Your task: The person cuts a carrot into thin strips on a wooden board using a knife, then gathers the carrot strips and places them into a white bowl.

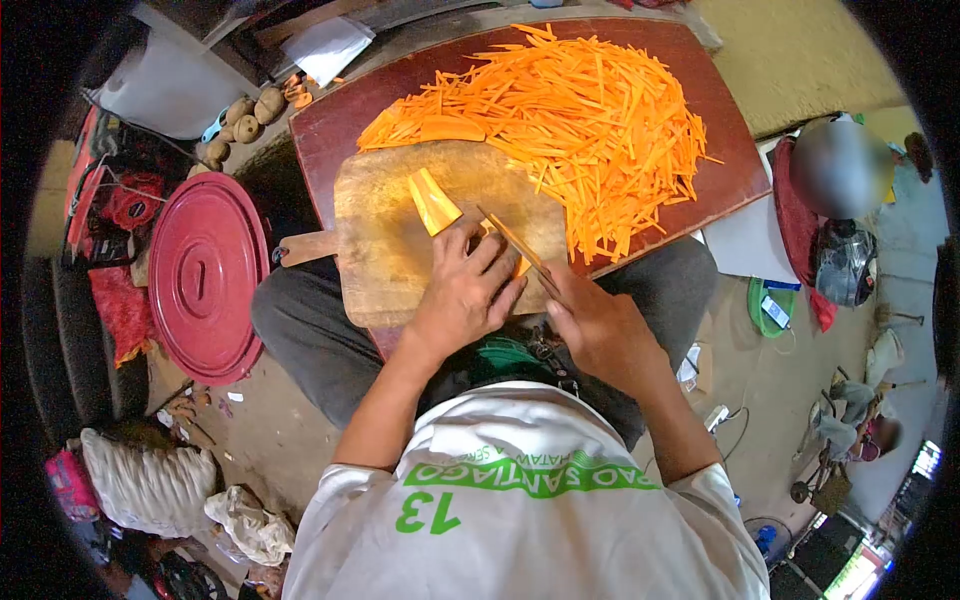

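Observation:
My left hand (465,292) presses down on a stack of carrot slices (517,262) on a round wooden cutting board (390,230). My right hand (597,325) grips a knife (512,238) whose blade lies across those slices beside my left fingers. Two more carrot slabs (432,201) lie on the board just beyond my left hand. A large heap of thin carrot strips (570,110) covers the dark red tray (330,130) behind the board.
A red round lid (205,275) sits at my left knee. Several potatoes (243,115) lie by the tray's far left corner. Bags and cloths crowd the floor at left. Another person (840,190) sits at the right.

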`<action>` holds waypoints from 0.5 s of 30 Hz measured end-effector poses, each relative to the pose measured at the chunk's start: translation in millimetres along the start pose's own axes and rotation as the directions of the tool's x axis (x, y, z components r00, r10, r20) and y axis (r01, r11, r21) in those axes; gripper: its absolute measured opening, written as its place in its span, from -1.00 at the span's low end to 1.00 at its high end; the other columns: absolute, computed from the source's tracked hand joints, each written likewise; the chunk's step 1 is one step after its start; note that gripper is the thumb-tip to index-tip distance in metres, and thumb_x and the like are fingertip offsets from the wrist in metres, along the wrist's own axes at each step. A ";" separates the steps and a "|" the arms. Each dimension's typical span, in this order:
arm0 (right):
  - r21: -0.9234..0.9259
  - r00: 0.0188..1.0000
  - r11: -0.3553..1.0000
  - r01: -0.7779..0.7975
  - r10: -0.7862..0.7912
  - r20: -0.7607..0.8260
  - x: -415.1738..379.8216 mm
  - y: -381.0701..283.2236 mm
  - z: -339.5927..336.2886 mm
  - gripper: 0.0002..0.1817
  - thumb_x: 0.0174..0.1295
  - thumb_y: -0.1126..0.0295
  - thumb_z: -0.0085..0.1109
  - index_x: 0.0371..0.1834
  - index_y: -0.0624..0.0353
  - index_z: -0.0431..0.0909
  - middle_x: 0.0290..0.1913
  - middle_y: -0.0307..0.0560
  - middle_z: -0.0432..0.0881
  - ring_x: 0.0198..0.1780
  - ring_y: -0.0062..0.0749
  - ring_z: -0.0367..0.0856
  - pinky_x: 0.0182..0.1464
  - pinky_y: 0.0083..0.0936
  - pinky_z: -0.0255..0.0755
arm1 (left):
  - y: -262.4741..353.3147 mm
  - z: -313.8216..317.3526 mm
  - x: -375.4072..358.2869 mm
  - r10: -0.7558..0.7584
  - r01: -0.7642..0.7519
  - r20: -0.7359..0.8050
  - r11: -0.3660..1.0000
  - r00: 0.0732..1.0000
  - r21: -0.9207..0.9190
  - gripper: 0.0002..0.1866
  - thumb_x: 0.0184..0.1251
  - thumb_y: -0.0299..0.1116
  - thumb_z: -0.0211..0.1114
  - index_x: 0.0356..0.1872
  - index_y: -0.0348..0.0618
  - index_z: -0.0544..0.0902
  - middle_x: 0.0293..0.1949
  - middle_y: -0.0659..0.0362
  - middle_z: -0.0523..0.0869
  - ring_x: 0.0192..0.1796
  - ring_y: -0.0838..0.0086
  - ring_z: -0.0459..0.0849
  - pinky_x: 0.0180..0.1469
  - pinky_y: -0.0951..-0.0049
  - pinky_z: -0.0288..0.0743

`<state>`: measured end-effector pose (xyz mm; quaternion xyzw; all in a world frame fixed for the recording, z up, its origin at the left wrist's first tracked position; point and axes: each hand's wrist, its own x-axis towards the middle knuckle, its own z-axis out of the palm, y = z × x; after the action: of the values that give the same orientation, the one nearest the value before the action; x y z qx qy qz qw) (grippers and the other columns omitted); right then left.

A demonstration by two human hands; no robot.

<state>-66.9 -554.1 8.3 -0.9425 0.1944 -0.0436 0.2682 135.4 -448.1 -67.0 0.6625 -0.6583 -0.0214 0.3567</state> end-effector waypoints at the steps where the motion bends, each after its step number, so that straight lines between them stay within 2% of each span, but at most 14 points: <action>1: -0.029 0.997 0.998 0.060 -0.062 -0.049 -0.1 4.2 3.9 -0.54 0.63 0.34 0.11 0.50 0.25 0.39 0.08 0.30 0.74 0.06 0.28 0.77 -0.07 0.11 0.66 | -0.3 1.2 -0.3 0.001 -0.001 -0.024 1.000 1.000 -0.002 -0.67 0.28 -0.29 0.56 0.00 -0.24 0.82 0.09 0.00 0.69 0.35 -0.11 0.56 0.45 -0.19 0.38; 4: 0.168 0.977 0.965 -0.200 0.183 0.113 18.3 -6.2 -7.1 -0.53 0.62 0.33 0.13 0.51 0.22 0.40 0.06 0.34 0.73 0.10 0.33 0.74 -0.01 0.16 0.64 | 0.0 3.6 -3.9 -0.014 0.013 -0.016 1.000 1.000 -0.016 -0.66 0.27 -0.29 0.57 0.01 -0.24 0.82 0.09 -0.01 0.69 0.36 -0.12 0.56 0.44 -0.18 0.39; 7: 0.152 0.984 0.973 -0.172 0.163 0.069 15.8 -4.7 2.7 -0.51 0.61 0.34 0.15 0.53 0.18 0.39 0.07 0.39 0.73 0.14 0.38 0.72 0.07 0.17 0.62 | 2.9 1.8 -5.5 -0.013 0.014 -0.043 1.000 0.999 0.008 -0.66 0.29 -0.28 0.56 0.02 -0.23 0.81 0.11 0.00 0.68 0.36 -0.10 0.56 0.45 -0.16 0.37; 10: 0.207 0.970 0.948 -0.240 0.225 0.092 -1.7 -11.7 -6.9 -0.49 0.62 0.34 0.16 0.56 0.17 0.37 0.13 0.38 0.73 0.19 0.39 0.71 0.13 0.11 0.63 | 2.8 -0.2 -8.0 -0.020 0.022 -0.053 0.999 0.998 0.027 -0.66 0.31 -0.27 0.56 0.03 -0.20 0.82 0.12 0.01 0.68 0.37 -0.08 0.56 0.44 -0.14 0.35; 15: 0.118 0.965 0.961 -0.250 0.237 0.117 -22.2 -17.4 -9.5 -0.46 0.62 0.32 0.18 0.59 0.16 0.34 0.15 0.32 0.75 0.20 0.38 0.72 0.13 0.10 0.64 | 1.7 1.9 -8.7 -0.039 0.040 -0.018 0.998 0.999 0.050 -0.66 0.33 -0.23 0.55 0.04 -0.16 0.82 0.13 0.04 0.69 0.40 -0.05 0.54 0.38 -0.14 0.34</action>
<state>-83.1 -536.6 26.0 -0.8926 0.2917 0.0248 0.3428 131.8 -441.0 -71.4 0.6842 -0.6424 -0.0062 0.3453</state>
